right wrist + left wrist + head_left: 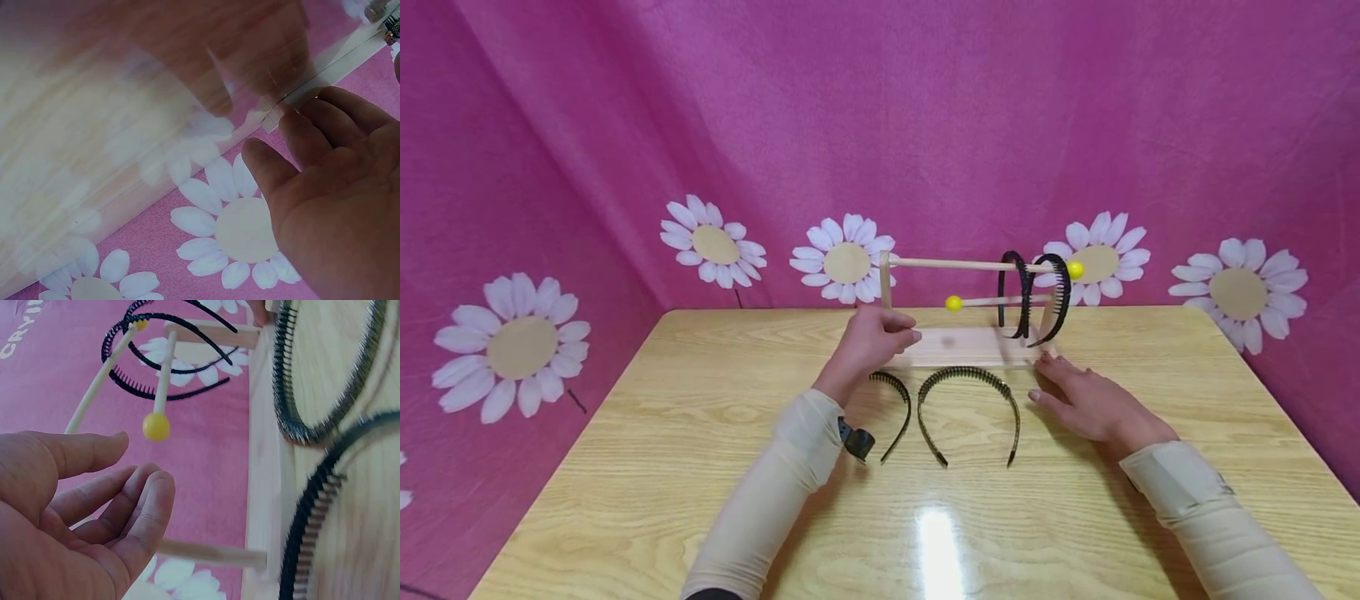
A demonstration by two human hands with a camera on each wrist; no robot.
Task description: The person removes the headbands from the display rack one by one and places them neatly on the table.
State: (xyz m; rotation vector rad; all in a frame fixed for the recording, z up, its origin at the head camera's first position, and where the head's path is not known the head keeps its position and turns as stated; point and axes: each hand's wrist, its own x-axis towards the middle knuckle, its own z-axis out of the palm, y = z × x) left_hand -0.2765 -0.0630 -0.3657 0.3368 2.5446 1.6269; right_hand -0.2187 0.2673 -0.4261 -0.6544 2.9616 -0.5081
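Observation:
A wooden rack (970, 348) with two rods, each tipped with a yellow ball (953, 303), stands toward the back of the table. Two black toothed headbands (1024, 292) hang on its upper rod near the right end. My left hand (872, 337) is by the rack's left end, its fingers loosely bent with nothing between them and the thumb (94, 453) apart. At the base's right end are the fingertips of my right hand (1090, 400), which holds nothing. In front of the rack lie two more headbands, one (966, 372) whole in view, the other (908, 408) partly hidden by my left arm.
The wood-grain table (700, 467) has a bright light reflection toward its front. Behind it hangs a pink cloth (880, 108) with large white daisies, close to the table's back edge. A dark strap (856, 439) shows at my left wrist.

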